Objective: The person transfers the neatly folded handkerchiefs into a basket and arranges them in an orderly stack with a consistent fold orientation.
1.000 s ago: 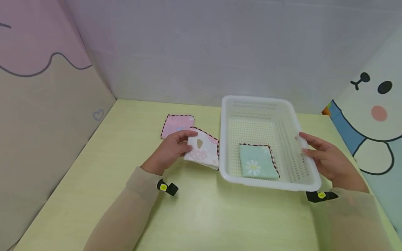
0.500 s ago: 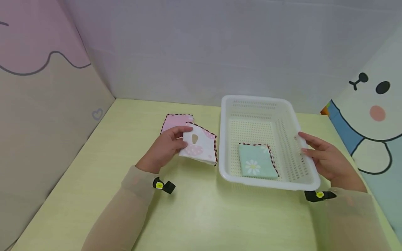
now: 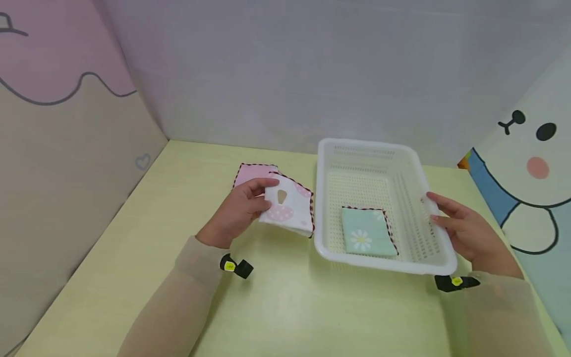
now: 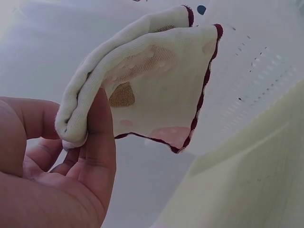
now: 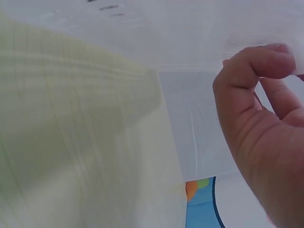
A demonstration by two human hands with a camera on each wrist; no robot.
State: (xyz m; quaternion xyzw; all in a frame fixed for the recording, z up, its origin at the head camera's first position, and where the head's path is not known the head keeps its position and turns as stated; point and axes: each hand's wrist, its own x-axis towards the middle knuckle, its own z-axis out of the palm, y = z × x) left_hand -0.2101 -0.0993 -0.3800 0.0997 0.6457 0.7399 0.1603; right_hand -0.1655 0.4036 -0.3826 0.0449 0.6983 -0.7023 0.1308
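My left hand (image 3: 236,210) pinches a folded white towel (image 3: 292,210) by its left side, thumb on one face and fingers on the other. The towel has pink patches, a brown spot and a dark red stitched edge; in the left wrist view the white towel (image 4: 156,80) shows its folded layers. It hangs above the table, just left of a white perforated plastic basket (image 3: 428,171). My right hand (image 3: 475,238) grips the basket's right rim, fingers and thumb around it. Inside the basket, toward its near end, lies a folded mint-green towel (image 3: 368,233) with a white daisy.
A pink folded towel (image 3: 252,173) lies on the pale yellow table (image 3: 312,307) behind my left hand, partly hidden by the white towel. A plain wall covering (image 3: 285,89) rises at the back, with cartoon-printed panels at left and right.
My left hand and the white towel have moved slightly up and away from the basket's left rim, covering more of the pink towel. The right hand keeps its hold. The head view has shifted slightly.
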